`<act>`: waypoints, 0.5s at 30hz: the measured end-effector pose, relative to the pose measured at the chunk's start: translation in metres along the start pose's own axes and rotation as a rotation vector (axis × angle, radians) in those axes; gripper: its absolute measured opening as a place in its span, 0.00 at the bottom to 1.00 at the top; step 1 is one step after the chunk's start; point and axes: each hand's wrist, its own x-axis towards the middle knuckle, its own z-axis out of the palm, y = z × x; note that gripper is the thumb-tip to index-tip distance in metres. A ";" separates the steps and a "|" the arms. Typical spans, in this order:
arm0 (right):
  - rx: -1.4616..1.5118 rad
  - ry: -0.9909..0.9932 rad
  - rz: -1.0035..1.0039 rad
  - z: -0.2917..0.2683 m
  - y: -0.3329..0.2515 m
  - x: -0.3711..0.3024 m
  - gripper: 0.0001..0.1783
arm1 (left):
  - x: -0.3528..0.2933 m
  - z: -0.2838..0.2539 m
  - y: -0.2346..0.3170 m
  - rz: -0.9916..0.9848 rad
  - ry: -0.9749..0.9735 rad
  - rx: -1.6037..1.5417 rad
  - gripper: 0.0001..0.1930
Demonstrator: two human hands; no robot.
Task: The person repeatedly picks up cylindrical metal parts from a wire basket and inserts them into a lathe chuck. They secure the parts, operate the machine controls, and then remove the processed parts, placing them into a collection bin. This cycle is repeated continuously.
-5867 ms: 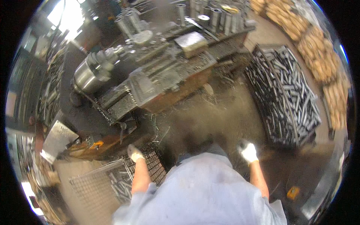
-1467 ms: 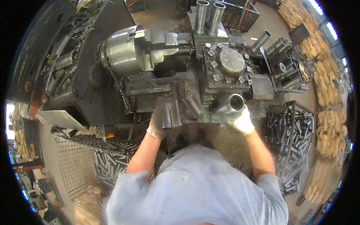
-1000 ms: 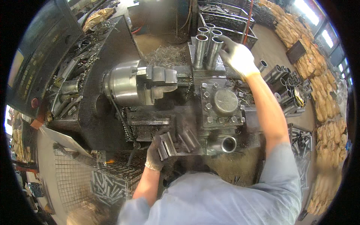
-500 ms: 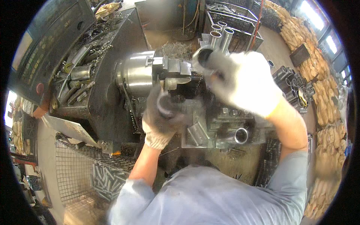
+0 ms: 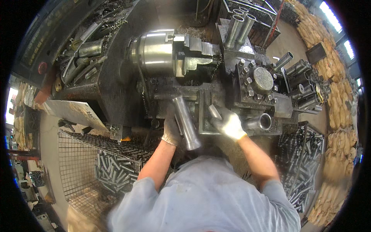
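Observation:
My left hand (image 5: 172,127), in a dirtied white work glove, is closed round a shiny steel tube (image 5: 187,123). The tube slants in front of my body, its lower end toward me. To its right, my gloved right hand (image 5: 230,125) has its fingers closed on a short metal piece (image 5: 215,111), whose upper end sticks out over the machine's carriage; the glove hides the rest. Beyond both hands, the lathe chuck (image 5: 157,50) has its stepped jaws (image 5: 197,56) with no tube visible between them. Another steel tube (image 5: 259,122) lies right of my right hand.
A bolted tool post (image 5: 263,79) stands at the right, with several upright tubes (image 5: 241,29) behind it and more stacked tubes (image 5: 305,87) beside it. Wire baskets hold small metal pieces at lower left (image 5: 116,170) and lower right (image 5: 301,174). A tilted metal plate (image 5: 75,114) juts out left.
My right hand has come down from beside the chuck jaws to the short piece on the carriage. The left hand has moved away from the chuck, its tube now plainly visible. The view has shifted.

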 end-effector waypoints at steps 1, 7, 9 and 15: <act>0.277 -0.023 -0.016 -0.016 -0.008 0.001 0.28 | 0.002 0.006 -0.001 0.047 -0.041 -0.055 0.37; 0.366 -0.314 0.316 -0.038 -0.076 0.003 0.48 | -0.014 0.071 -0.030 0.168 -0.085 0.140 0.37; 0.475 -0.090 0.361 -0.049 -0.085 -0.007 0.45 | 0.001 0.089 -0.031 0.216 -0.199 0.097 0.32; 0.373 -0.170 -0.138 -0.170 -0.104 -0.032 0.50 | 0.214 0.108 0.004 0.548 -0.273 2.215 0.25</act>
